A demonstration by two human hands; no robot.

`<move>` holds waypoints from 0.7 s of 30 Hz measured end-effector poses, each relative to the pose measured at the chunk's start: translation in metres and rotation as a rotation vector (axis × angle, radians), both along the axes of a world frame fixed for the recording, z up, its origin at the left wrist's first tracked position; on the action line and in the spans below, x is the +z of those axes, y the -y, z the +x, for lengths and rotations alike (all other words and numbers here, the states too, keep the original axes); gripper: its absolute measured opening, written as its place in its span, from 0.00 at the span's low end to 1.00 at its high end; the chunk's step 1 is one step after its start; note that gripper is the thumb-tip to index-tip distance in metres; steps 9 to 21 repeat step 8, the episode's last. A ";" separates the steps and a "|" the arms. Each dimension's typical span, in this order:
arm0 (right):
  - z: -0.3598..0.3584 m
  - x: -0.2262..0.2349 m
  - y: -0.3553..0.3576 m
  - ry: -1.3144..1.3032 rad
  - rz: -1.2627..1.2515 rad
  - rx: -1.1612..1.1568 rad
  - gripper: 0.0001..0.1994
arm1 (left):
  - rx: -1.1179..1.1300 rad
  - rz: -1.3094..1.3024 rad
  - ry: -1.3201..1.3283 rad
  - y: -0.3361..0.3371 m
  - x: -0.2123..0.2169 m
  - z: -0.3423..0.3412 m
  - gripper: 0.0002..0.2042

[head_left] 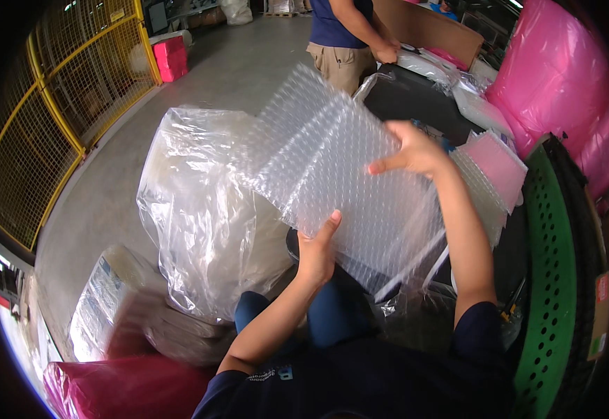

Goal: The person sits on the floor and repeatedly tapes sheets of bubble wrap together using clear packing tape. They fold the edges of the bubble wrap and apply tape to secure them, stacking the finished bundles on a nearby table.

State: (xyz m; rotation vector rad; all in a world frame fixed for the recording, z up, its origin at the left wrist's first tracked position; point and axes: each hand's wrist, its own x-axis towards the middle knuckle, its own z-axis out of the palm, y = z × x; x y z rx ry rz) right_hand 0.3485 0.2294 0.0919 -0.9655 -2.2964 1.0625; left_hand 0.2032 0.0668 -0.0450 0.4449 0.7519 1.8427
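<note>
A clear bubble wrap sheet [360,174], with a fold or overlapping layer across its upper left part, is held up in front of my body. My left hand [316,257] grips its lower left edge, thumb on top and the other fingers hidden beneath. Over the right side of the sheet is my right hand [419,153], its thumb and forefinger spread wide and its other fingers not visible. Whether it touches the sheet is hard to tell. To the right, under my right forearm, lie flat bubble pouches [482,185], clear and pink.
A large clear plastic bag [203,209] stands at left, with wrapped packs [112,300] and a dark pink bag [126,387] nearer. A green perforated panel [548,279] and pink bags [555,77] line the right. Another person [343,42] works across the black table [416,98]. Yellow fencing [81,84] stands far left.
</note>
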 end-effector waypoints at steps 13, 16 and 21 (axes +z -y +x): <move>-0.023 0.078 0.086 0.598 0.753 -0.006 0.36 | 0.829 0.134 -0.868 0.015 -0.031 -0.073 0.55; -0.023 0.078 0.086 0.598 0.753 -0.006 0.36 | 0.829 0.134 -0.868 0.015 -0.031 -0.073 0.55; -0.023 0.078 0.086 0.598 0.753 -0.006 0.36 | 0.829 0.134 -0.868 0.015 -0.031 -0.073 0.55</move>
